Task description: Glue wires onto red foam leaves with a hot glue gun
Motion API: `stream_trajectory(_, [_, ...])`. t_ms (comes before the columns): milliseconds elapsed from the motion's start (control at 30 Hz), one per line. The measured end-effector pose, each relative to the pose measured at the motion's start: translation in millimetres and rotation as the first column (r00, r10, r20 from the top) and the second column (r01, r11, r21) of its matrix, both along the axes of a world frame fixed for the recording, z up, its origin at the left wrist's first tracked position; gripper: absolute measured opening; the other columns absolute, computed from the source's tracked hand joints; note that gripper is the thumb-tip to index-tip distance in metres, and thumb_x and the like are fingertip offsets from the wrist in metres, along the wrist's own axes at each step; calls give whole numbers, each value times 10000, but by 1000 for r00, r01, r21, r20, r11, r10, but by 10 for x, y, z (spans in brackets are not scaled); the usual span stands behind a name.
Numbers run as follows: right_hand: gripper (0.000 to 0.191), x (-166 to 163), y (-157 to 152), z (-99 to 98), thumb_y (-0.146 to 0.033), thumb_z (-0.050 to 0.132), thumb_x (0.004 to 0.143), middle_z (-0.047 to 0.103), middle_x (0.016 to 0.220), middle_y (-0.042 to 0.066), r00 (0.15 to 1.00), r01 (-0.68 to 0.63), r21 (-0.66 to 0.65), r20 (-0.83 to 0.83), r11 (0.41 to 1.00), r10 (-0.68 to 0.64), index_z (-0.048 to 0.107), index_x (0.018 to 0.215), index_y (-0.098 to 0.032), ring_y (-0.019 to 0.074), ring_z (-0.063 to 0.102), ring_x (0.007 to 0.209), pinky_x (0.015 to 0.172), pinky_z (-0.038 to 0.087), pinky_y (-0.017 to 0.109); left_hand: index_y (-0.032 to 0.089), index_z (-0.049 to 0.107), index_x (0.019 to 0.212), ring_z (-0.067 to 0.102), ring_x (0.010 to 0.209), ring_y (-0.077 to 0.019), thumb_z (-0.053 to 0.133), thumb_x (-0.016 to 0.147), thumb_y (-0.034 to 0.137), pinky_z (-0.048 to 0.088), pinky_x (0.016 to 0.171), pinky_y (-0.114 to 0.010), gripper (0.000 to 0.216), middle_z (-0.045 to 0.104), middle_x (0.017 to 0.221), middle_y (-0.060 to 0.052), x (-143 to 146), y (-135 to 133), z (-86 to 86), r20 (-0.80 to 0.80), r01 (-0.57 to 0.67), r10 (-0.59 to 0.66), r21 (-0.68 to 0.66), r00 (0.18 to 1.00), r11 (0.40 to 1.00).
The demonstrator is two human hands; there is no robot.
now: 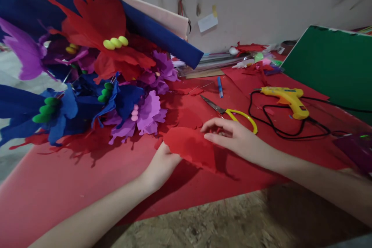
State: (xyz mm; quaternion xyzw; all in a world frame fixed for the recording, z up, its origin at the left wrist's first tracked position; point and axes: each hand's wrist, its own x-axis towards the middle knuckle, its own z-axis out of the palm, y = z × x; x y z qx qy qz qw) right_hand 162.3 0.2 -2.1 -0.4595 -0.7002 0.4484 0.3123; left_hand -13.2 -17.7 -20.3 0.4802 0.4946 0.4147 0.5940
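A red butterfly-wing cutout [190, 145], thin and scallop-edged like foam sheet, is held up just above the table. My left hand [162, 162] grips it at its left end; most of those fingers are hidden behind it. My right hand [234, 137] hovers at the cutout's right side, fingers loosely bent, a gap between thumb and forefinger, nothing visible in them. Just beyond that hand lie scissors [240, 118] with yellow handles, blades pointing away to the left. More red cutouts [186, 118] lie flat behind the held one.
Finished butterflies in red [112, 54], blue [65, 106] and purple [149, 114] crowd the left. A yellow glue gun [287, 99] with a looped black cord [274, 124] rests at right, near a green board [334, 66]. A blue marker [220, 87] lies behind the scissors on red sheeting [116, 182].
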Motion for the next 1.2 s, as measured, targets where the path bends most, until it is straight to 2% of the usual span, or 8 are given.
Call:
stream_trajectory(67, [183, -16, -9, 9, -347, 525, 735, 558, 727, -6, 999, -37, -76, -18, 996, 36, 546, 759, -167, 77, 462, 624, 578, 382, 217, 163, 567, 736, 579, 739, -195, 641, 590, 338, 457, 706, -314, 240, 644, 752, -33, -13, 0, -3, -78, -2, 6, 49, 997, 999])
stream_trajectory(133, [154, -31, -26, 26, -320, 530, 719, 564, 699, -10, 1000, -15, -55, -25, 998, 14, 540, 711, -167, 72, 463, 611, 571, 381, 209, 177, 535, 780, 585, 797, -203, 617, 622, 343, 456, 742, -319, 244, 644, 807, -40, -21, 1, -9, -117, -7, 22, 132, 993, 991])
stream_trajectory(333, [122, -50, -51, 79, -293, 573, 660, 603, 657, -9, 991, 124, 31, -49, 992, -123, 580, 656, -171, 65, 479, 555, 520, 387, 191, 225, 344, 764, 590, 871, -138, 645, 635, 158, 490, 712, -252, 334, 599, 1039, -21, -20, 9, -31, 94, -151, 126, 334, 988, 930])
stream_trajectory(600, [146, -44, -69, 109, -307, 590, 648, 613, 606, -5, 973, 213, 27, -93, 977, -210, 603, 599, -169, 77, 517, 544, 507, 405, 198, 238, 383, 798, 583, 908, -137, 692, 628, 133, 487, 703, -226, 368, 594, 1009, 5, -36, 37, -20, 212, -239, 154, 473, 965, 848])
stream_trajectory(767, [172, -48, -66, 103, -325, 611, 638, 608, 601, 1, 964, 229, -29, -131, 973, -231, 596, 588, -161, 78, 525, 547, 508, 409, 199, 218, 444, 716, 564, 687, -109, 713, 615, 207, 460, 580, -191, 287, 586, 835, 19, -49, 6, 7, 69, -257, 249, 367, 966, 894])
stream_trajectory(900, [151, -55, -61, 84, -309, 611, 626, 612, 601, 2, 955, 222, -71, -188, 972, -231, 595, 598, -161, 82, 531, 541, 499, 415, 202, 217, 506, 740, 564, 762, -127, 699, 629, 211, 469, 646, -204, 223, 569, 838, 15, -49, -2, 5, 58, -232, 227, 370, 972, 900])
stream_trajectory(1100, [158, -69, -71, 64, -311, 601, 632, 595, 581, -6, 956, 238, -31, -168, 971, -239, 580, 582, -163, 75, 522, 532, 494, 406, 195, 217, 524, 725, 532, 641, -94, 667, 644, 161, 442, 625, -191, 174, 555, 683, 48, -63, 12, -42, 106, -238, 215, 345, 971, 908])
stream_trajectory(1200, [165, -67, -78, 59, -321, 593, 641, 600, 603, -2, 958, 249, 8, -152, 968, -245, 582, 594, -164, 79, 526, 551, 498, 402, 198, 200, 567, 697, 562, 739, -140, 626, 683, 255, 444, 695, -237, 82, 601, 701, 21, -74, 23, -50, 128, -192, 166, 227, 978, 955])
